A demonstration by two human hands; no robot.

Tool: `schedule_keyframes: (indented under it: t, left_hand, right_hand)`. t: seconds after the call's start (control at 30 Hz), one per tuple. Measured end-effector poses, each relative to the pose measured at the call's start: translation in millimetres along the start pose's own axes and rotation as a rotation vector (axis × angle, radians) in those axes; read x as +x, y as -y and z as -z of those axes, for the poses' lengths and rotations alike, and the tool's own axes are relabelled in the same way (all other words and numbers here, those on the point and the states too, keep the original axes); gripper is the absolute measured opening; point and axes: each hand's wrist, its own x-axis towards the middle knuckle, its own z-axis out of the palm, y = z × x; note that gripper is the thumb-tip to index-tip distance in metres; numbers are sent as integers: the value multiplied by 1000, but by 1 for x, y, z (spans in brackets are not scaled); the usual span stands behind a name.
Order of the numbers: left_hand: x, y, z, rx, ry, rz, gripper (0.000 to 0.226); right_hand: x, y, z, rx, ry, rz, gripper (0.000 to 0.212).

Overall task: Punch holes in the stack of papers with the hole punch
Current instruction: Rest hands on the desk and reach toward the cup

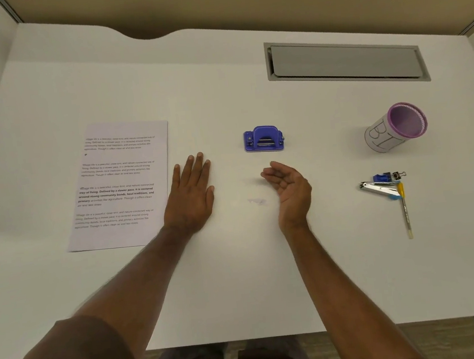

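A stack of printed white papers (pixel 119 185) lies flat on the left part of the white desk (pixel 240 281). A blue hole punch (pixel 263 138) stands near the desk's middle, apart from the papers. My left hand (pixel 192 192) rests flat, palm down, just right of the papers' right edge, fingers together and holding nothing. My right hand (pixel 289 187) hovers below the punch, palm turned inward, fingers loosely curled and apart, empty.
A purple-rimmed pen cup (pixel 394 127) marked "BT" stands at the right. Below it lie a staple remover (pixel 378 188), a blue binder clip (pixel 384 177) and a pen (pixel 404 211). A grey cable hatch (pixel 346 61) is set in the desk's far right.
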Motion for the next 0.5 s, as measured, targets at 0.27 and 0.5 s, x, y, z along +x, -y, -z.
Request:
schedule_keyframes:
  t: [0.27,0.5]
  left_hand:
    - [1,2,-1,-1,8,0,64]
    - [0,1,0,-14,9,3,63]
  right_hand:
    - [-7,-12,-62,-97,112,-74,49]
    - [-26,27,-10,-150,533,-272,52]
